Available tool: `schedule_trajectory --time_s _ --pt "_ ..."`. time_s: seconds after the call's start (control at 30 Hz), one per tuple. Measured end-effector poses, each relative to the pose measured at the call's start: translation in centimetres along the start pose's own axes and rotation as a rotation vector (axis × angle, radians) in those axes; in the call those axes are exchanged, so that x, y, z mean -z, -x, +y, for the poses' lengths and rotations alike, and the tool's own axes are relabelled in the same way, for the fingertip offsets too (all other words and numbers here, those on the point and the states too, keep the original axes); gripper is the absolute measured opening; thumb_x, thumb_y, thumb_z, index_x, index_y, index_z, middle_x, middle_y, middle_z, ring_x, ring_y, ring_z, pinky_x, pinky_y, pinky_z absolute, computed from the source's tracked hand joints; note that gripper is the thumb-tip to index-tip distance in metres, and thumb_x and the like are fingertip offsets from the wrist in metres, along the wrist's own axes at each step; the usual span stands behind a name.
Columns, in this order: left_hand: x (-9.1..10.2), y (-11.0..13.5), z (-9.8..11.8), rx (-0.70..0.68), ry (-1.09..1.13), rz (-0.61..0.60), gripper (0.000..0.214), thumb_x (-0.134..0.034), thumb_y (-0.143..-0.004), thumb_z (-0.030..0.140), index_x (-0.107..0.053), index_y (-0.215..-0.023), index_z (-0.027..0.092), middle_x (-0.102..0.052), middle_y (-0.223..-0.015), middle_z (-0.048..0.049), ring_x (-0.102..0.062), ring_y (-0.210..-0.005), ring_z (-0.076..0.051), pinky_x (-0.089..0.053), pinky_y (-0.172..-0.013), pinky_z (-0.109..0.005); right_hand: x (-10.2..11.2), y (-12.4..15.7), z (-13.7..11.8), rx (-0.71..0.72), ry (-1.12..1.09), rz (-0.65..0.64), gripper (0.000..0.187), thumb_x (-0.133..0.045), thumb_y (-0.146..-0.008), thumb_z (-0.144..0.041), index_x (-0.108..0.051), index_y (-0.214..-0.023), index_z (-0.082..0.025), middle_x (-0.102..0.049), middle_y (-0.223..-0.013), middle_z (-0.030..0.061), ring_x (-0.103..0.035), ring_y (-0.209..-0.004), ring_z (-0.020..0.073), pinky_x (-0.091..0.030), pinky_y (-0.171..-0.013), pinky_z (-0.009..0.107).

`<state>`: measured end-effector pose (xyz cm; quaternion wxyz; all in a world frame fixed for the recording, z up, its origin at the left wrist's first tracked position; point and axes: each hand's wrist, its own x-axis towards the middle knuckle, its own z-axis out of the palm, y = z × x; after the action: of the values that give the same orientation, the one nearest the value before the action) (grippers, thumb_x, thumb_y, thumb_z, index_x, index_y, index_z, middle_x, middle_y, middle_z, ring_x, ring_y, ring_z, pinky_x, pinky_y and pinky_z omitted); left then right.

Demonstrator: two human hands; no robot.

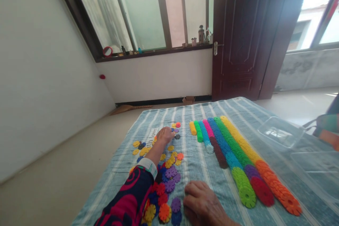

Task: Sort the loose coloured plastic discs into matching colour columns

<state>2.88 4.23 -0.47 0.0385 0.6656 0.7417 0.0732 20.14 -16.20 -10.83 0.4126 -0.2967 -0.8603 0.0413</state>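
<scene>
My left hand reaches across the loose plastic notched discs to the far part of the pile, its fingers bent down and together. What its fingertips hold, if anything, is hidden. A dark grey disc and an orange disc lie close by. Nearer to me my right hand rests on the cloth with fingers curled inward, and anything in them is out of sight. Beside it are a purple disc and a blue disc. More discs in yellow, red and purple lie under and around my left forearm.
Rows of overlapping discs, sorted by colour, run along the bed-like striped cloth, including a yellow row ending in orange. Clear plastic boxes stand at right. Part of another person shows at the right edge.
</scene>
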Motion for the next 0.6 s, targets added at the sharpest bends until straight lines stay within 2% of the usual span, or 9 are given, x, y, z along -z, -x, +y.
schedule_trajectory --time_s 0.13,0.6 --pt "-0.2 -0.5 -0.3 -0.024 -0.007 -0.038 0.008 -0.068 -0.070 0.025 -0.072 -0.075 0.022 -0.074 -0.086 -0.0023 -0.067 -0.085 -0.019 -0.043 -0.064 -0.022 -0.3 0.2 0.2 0.008 0.019 0.016 0.016 -0.061 -0.078 -0.018 -0.047 -0.071 -0.021 -0.057 -0.076 0.0005 -0.054 -0.073 0.0171 -0.038 -0.065 0.030" --pt "-0.3 -0.5 -2.0 -0.181 0.085 -0.054 0.017 -0.070 -0.062 0.021 -0.069 -0.079 0.019 -0.069 -0.081 0.0006 -0.064 -0.078 -0.017 -0.041 -0.062 -0.023 -0.5 0.2 0.4 0.026 0.046 0.013 0.015 -0.057 -0.080 -0.018 -0.045 -0.070 -0.021 -0.056 -0.075 -0.0003 -0.052 -0.073 0.0160 -0.037 -0.063 0.030"
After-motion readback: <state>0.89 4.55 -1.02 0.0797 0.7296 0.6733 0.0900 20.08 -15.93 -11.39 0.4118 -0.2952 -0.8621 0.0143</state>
